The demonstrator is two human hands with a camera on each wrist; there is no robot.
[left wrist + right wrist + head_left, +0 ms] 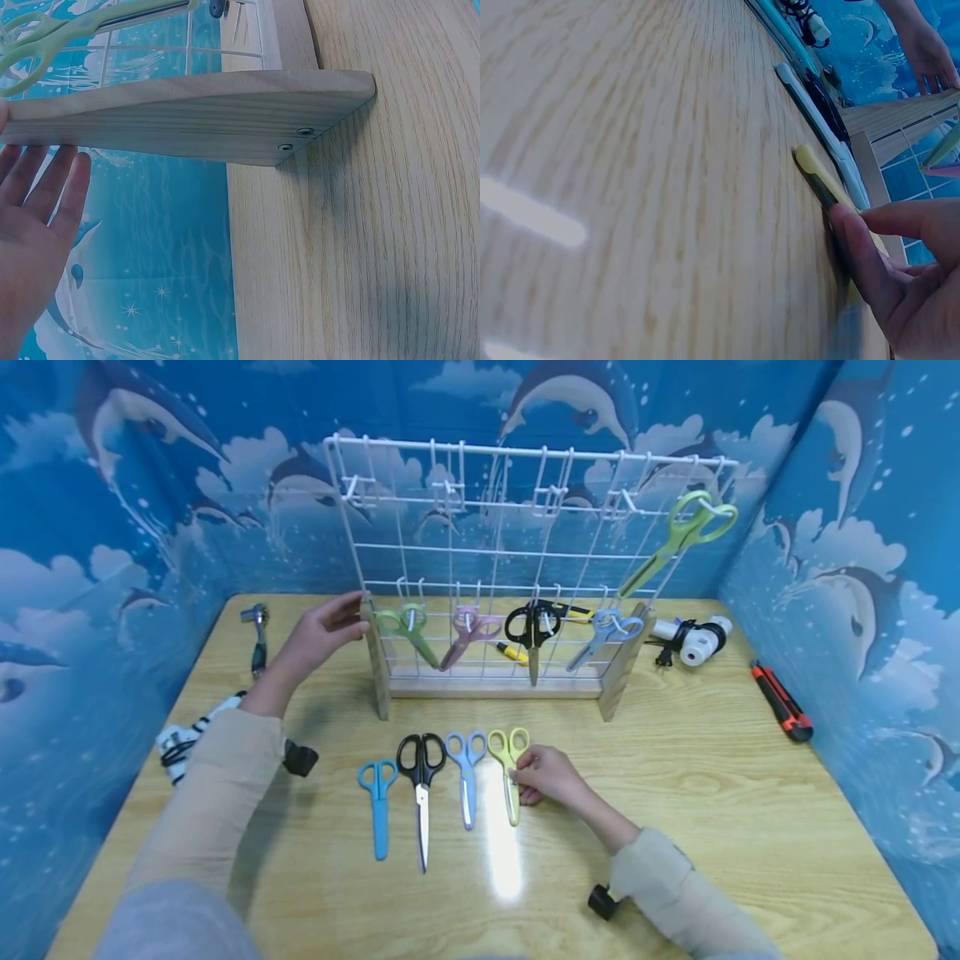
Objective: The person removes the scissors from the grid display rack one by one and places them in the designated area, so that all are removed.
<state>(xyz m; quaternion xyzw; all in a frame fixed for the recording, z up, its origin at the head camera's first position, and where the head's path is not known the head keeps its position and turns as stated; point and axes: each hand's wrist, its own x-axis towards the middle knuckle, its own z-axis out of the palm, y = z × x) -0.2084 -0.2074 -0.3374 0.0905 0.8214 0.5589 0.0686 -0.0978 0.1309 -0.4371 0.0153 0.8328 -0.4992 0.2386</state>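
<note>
Tabletop (750, 827): lying under everything named below.
Wire rack (493, 688): standing upright toward the back; four pairs of scissors are hanging along its lower part, and green scissors (678, 535) are hanging higher, at the right.
Front row: blue scissors (380, 822), black-handled scissors (422, 795), lavender scissors (468, 781) and yellow scissors (513, 797) are lying side by side, handles toward the rack, the yellow ones rightmost.
Left hand (322, 631): touching the rack's left wooden side panel (378, 668) with fairly straight fingers, apparently steadying it; how firmly it is pressing, I cannot tell.
Right hand (551, 774): closing narrowly on the yellow scissors; the step in hand looks like picking them up.
Yellow scissors: sitting between thumb and index finger around the pivot, handles reaching past the grip toward the rack, blades pointing toward the person; whether they are leaving the wood, I cannot tell.
Pinch: seemingly calling next for a secure squeeze and a lift clear of the lavender scissors lying just beside.
</note>
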